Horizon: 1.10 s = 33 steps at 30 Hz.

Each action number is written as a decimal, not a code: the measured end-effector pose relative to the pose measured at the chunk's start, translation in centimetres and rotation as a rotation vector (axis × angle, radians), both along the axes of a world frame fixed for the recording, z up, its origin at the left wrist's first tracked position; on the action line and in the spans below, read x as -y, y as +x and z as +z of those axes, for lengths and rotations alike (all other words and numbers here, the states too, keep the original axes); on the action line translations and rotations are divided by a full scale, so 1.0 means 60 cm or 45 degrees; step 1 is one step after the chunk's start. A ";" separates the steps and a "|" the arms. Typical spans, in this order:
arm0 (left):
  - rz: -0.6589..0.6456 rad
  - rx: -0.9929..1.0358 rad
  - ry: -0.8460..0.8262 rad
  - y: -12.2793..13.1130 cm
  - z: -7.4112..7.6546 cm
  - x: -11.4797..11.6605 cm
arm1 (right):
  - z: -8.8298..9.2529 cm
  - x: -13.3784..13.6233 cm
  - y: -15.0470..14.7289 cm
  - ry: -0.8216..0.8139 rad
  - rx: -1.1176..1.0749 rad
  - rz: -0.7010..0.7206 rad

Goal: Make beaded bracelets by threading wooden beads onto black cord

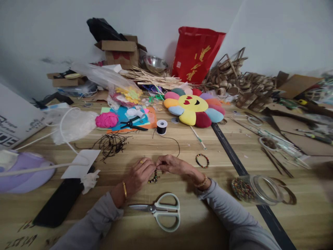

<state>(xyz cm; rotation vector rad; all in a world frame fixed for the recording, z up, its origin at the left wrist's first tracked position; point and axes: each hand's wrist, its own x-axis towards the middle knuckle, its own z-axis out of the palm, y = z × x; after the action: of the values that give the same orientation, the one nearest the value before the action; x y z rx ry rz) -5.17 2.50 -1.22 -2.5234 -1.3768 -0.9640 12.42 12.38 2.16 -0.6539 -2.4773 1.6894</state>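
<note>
My left hand (pixel 142 173) and my right hand (pixel 171 164) meet over the middle of the table, fingers pinched together. A short beaded strand (pixel 155 178) hangs below the fingertips, dark with small coloured beads. Its cord is mostly hidden by the fingers. Just in front of my hands lie scissors (pixel 153 208) with pale handles, blades pointing left. To the right is a finished-looking ring of beads, a bracelet (pixel 197 160). Beyond my hands stands a spool of black cord (pixel 161 130), with a loose end curving towards my right hand.
A clear jar of beads (pixel 241 189) lies on its side at right. A tangle of black cord (pixel 111 144), pliers (pixel 134 125), pink yarn (pixel 106 120) and a flower cushion (pixel 192 107) sit farther back. At left are a black phone-like slab (pixel 58 203) and a purple appliance (pixel 31 173).
</note>
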 end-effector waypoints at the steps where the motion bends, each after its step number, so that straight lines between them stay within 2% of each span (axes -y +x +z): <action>1: 0.015 0.025 -0.001 0.002 0.001 -0.001 | 0.001 0.001 0.000 0.026 -0.007 -0.016; 5: 0.086 0.197 -0.089 0.008 0.009 -0.003 | -0.001 0.002 -0.001 0.167 -0.092 -0.096; 13: 0.225 0.699 -0.572 0.006 0.007 -0.004 | -0.009 0.005 -0.001 0.544 -0.195 -0.296; 19: 0.280 0.950 -0.794 0.002 -0.001 -0.007 | -0.006 0.020 -0.005 0.744 -0.279 -0.160; 27: 0.262 1.066 -0.918 -0.003 -0.008 -0.011 | -0.015 0.022 -0.011 0.727 -0.326 -0.082; 33: 0.219 1.051 -0.963 -0.005 0.003 -0.014 | -0.012 0.018 -0.009 0.654 -0.312 -0.059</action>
<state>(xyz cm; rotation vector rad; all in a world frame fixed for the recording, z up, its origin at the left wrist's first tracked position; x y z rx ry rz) -5.45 3.31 -1.01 -2.4291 -2.5398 -1.8483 11.88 11.31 1.45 -0.4115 -2.5284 0.9746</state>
